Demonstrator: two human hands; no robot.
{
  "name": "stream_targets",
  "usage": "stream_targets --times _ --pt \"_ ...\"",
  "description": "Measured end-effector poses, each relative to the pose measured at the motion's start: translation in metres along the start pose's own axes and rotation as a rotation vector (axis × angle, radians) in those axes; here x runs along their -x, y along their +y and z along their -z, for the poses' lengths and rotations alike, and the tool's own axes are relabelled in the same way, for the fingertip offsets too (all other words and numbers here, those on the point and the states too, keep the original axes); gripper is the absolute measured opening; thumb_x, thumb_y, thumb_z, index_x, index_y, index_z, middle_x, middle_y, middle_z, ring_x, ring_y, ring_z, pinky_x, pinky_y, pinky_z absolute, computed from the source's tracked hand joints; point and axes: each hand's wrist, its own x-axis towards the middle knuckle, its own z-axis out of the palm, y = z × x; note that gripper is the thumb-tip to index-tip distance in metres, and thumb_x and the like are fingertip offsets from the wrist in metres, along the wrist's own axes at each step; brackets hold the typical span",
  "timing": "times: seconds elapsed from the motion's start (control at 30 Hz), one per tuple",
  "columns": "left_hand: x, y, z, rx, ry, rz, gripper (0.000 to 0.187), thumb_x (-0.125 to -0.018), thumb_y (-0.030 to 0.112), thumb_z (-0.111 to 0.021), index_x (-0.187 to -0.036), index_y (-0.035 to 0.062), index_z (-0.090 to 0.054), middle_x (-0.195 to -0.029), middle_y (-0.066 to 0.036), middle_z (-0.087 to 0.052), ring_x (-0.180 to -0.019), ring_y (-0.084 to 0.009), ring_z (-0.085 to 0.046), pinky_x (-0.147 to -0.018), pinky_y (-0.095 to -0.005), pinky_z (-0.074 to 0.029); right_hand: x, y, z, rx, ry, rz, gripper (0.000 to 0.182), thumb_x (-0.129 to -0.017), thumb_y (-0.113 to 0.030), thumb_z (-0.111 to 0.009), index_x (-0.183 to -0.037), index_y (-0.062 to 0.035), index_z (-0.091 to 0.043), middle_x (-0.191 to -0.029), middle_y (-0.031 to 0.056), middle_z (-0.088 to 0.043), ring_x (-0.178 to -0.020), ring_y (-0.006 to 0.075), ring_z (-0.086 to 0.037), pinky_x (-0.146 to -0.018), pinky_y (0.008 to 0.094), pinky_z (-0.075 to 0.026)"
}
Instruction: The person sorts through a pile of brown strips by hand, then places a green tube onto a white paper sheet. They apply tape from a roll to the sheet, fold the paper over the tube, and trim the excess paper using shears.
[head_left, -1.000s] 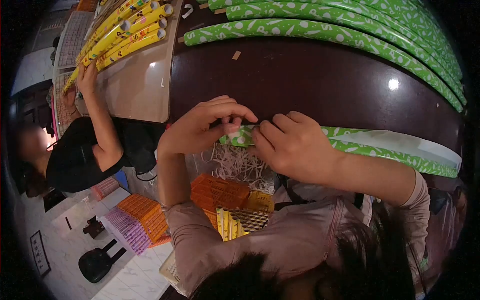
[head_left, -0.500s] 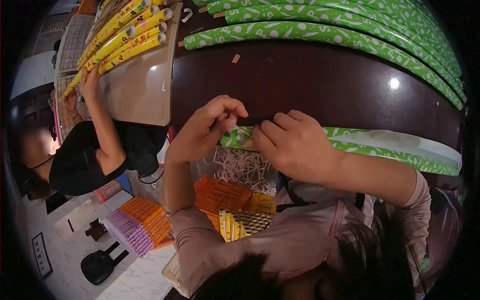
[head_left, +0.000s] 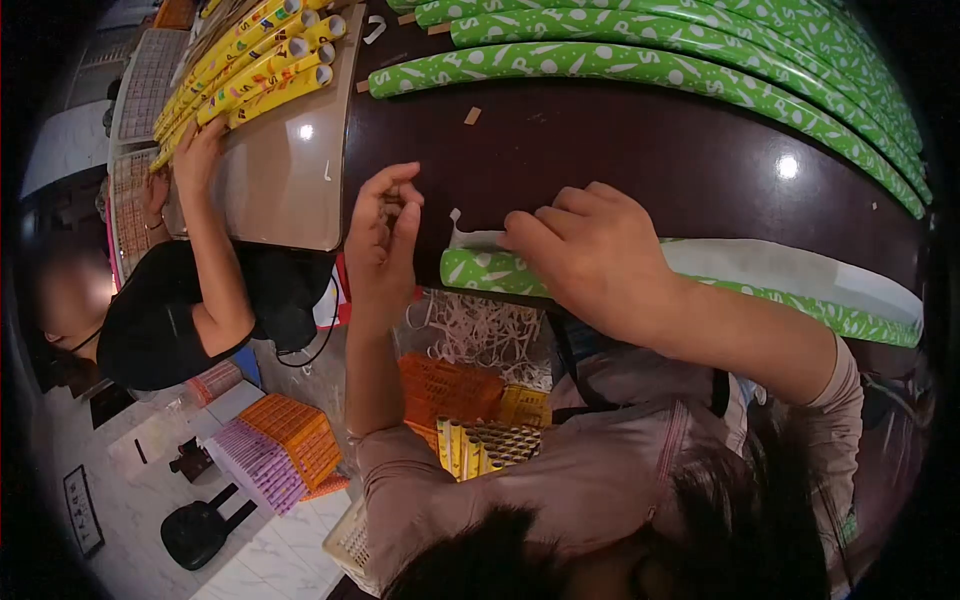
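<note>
A roll of green wrapping paper (head_left: pixel 490 271) with white printed shapes lies along the near edge of the dark table, its loose flap turned up and showing a white inner side. My right hand (head_left: pixel 595 270) is closed over the flap near the roll's left end, the thumb and fingertips at the paper's edge. Left of that end, my left hand (head_left: pixel 385 235) is raised with its fingers apart and nothing visible in it. A small white tab (head_left: pixel 456 214) stands up at the flap's left corner, between the two hands.
Several finished green rolls (head_left: pixel 560 62) lie at the table's far side. A small tan scrap (head_left: pixel 471 116) rests on the dark tabletop (head_left: pixel 620 150). At left, another person (head_left: pixel 165 320) handles yellow rolls (head_left: pixel 270 75). Orange crates (head_left: pixel 450 385) and paper strips (head_left: pixel 480 330) are below.
My left hand has moved left, off the roll's end, and opened. The flap's left corner now stands lifted. The other person's hands have shifted slightly among the yellow rolls.
</note>
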Motion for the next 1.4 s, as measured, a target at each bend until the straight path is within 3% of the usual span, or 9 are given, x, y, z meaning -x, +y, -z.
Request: stream_targets --times 0.13,0.23,0.4,0.5,0.63,0.73,0.83,1.03,1.4 --pt "-0.003 0.016 -0.004 0.097 -0.245 0.021 0.046 -0.089 0.004 -0.054 -0.134 0.0013 -0.045 -0.121 -0.009 -0.059 -0.106 -0.0137 -0.050 -0.095 -0.0277 -0.036 -0.003 0.004 -0.001 0.000 0.001 0.020 0.014 -0.069 -0.016 -0.062 -0.081 -0.0092 -0.058 -0.068 0.0035 -0.060 -0.067 0.0200 -0.059 -0.061 0.0333 -0.044" --pt "-0.005 0.021 0.000 0.041 -0.392 0.090 0.047 -0.086 0.000 -0.056 -0.132 0.0008 -0.048 -0.111 -0.005 -0.063 -0.103 -0.0139 -0.051 -0.095 -0.0285 -0.038 -0.003 0.006 -0.002 -0.007 0.016 0.050 0.013 -0.069 -0.015 -0.062 -0.081 -0.0101 -0.058 -0.068 0.0032 -0.060 -0.068 0.0199 -0.059 -0.063 0.0337 -0.044" --pt "-0.014 0.014 0.006 0.134 -0.297 0.040 0.054 -0.079 -0.011 -0.061 -0.130 0.0019 -0.051 -0.092 -0.004 -0.059 -0.088 -0.0091 -0.055 -0.083 -0.0228 -0.043 -0.006 0.010 -0.002 0.009 0.017 0.048 0.013 -0.072 -0.014 -0.068 -0.079 -0.0110 -0.057 -0.068 0.0001 -0.057 -0.066 0.0190 -0.054 -0.063 0.0340 -0.040" --pt "-0.011 0.017 -0.002 0.121 -0.166 0.193 0.052 -0.078 -0.010 -0.063 -0.128 0.0013 -0.053 -0.094 -0.004 -0.059 -0.085 -0.0083 -0.055 -0.079 -0.0225 -0.045 -0.010 0.015 0.001 0.024 0.010 0.073 0.011 -0.070 -0.016 -0.063 -0.078 -0.0107 -0.059 -0.068 0.0028 -0.058 -0.071 0.0209 -0.055 -0.068 0.0337 -0.041" --pt "-0.010 0.011 -0.009 -0.070 -0.125 0.052 0.051 -0.080 -0.013 -0.063 -0.129 -0.0016 -0.052 -0.103 -0.006 -0.059 -0.084 -0.0066 -0.055 -0.076 -0.0201 -0.046 -0.019 0.022 0.004 0.080 0.001 0.054 0.017 -0.068 -0.017 -0.067 -0.082 -0.0105 -0.061 -0.078 0.0043 -0.059 -0.079 0.0212 -0.054 -0.070 0.0345 -0.040" --pt "-0.012 0.013 -0.016 -0.089 -0.061 0.075 0.050 -0.080 -0.014 -0.062 -0.128 -0.0016 -0.053 -0.106 -0.007 -0.058 -0.080 -0.0060 -0.054 -0.076 -0.0199 -0.045 -0.023 0.023 0.007 0.064 0.048 0.265 0.024 -0.067 -0.021 -0.070 -0.088 -0.0099 -0.063 -0.091 0.0055 -0.059 -0.087 0.0210 -0.053 -0.074 0.0352 -0.041" --pt "-0.013 0.016 -0.016 0.085 -0.004 0.171 0.051 -0.077 -0.011 -0.065 -0.125 0.0023 -0.056 -0.101 -0.007 -0.061 -0.075 -0.0054 -0.054 -0.072 -0.0206 -0.046 -0.018 0.013 0.006 -0.165 -0.163 0.427 0.034 -0.069 -0.023 -0.068 -0.098 -0.0072 -0.062 -0.096 0.0056 -0.057 -0.096 0.0219 -0.055 -0.080 0.0348 -0.044" --pt "-0.008 0.015 -0.020 0.134 0.033 0.219 0.052 -0.079 -0.012 -0.064 -0.128 -0.0021 -0.052 -0.112 -0.010 -0.056 -0.079 -0.0051 -0.054 -0.076 -0.0196 -0.044 -0.017 0.010 -0.001 -0.056 -0.172 0.419 0.035 -0.071 -0.018 -0.067 -0.097 0.0027 -0.058 -0.092 0.0117 -0.059 -0.083 0.0241 -0.062 -0.078 0.0342 -0.050" --pt "-0.005 -0.007 -0.032 0.214 0.205 0.082 0.050 -0.077 -0.018 -0.061 -0.124 -0.0010 -0.055 -0.117 -0.010 -0.048 -0.078 -0.0065 -0.057 -0.074 -0.0188 -0.047 -0.059 -0.004 0.000 0.028 -0.409 0.252 0.031 -0.070 -0.027 -0.068 -0.087 -0.0017 -0.064 -0.080 0.0100 -0.064 -0.077 0.0259 -0.060 -0.069 0.0360 -0.047"
